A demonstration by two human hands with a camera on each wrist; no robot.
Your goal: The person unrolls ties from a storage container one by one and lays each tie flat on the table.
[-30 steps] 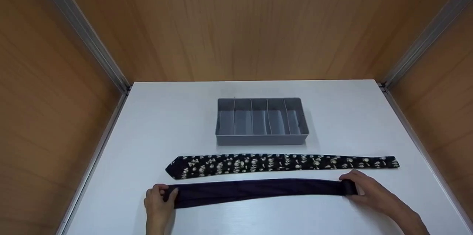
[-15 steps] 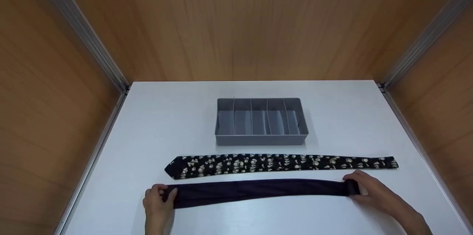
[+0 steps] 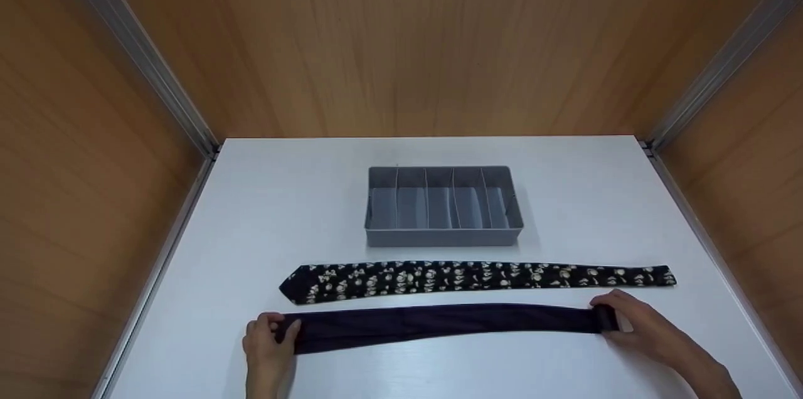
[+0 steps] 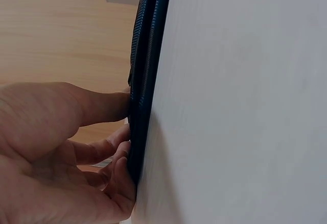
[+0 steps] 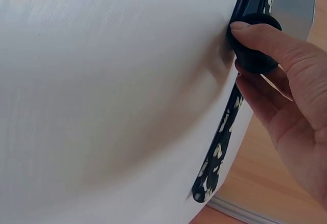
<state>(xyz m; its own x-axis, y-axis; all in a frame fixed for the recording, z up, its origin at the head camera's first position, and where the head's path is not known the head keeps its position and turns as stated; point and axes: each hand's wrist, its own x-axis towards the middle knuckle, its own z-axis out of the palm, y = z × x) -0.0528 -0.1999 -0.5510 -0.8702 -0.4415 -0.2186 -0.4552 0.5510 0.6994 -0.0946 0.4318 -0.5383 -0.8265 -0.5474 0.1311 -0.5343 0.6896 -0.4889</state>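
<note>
A dark navy necktie (image 3: pixel 439 322) stretches along the near part of the white table. At its wide left end my left hand (image 3: pixel 266 349) holds the fabric, thumb on the near side and fingers on the far side. In the left wrist view the thumb (image 4: pixel 97 104) presses on the layered cloth. My right hand (image 3: pixel 646 327) pinches a small rolled bundle (image 3: pixel 606 318) at the narrow right end. The right wrist view shows this thick roll (image 5: pixel 255 55) between thumb and fingers. Just beyond lies a second necktie (image 3: pixel 464 278), black with a pale print.
A grey box (image 3: pixel 445 238) with several narrow compartments stands behind the ties on the white table (image 3: pixel 288 198). Wooden panels (image 3: pixel 433 41) enclose the table at the back and both sides, with metal rails at the corners.
My right hand has shifted slightly to the right with the rolled end, and a longer flat stretch of the navy necktie shows. My left hand and the printed necktie have stayed in place.
</note>
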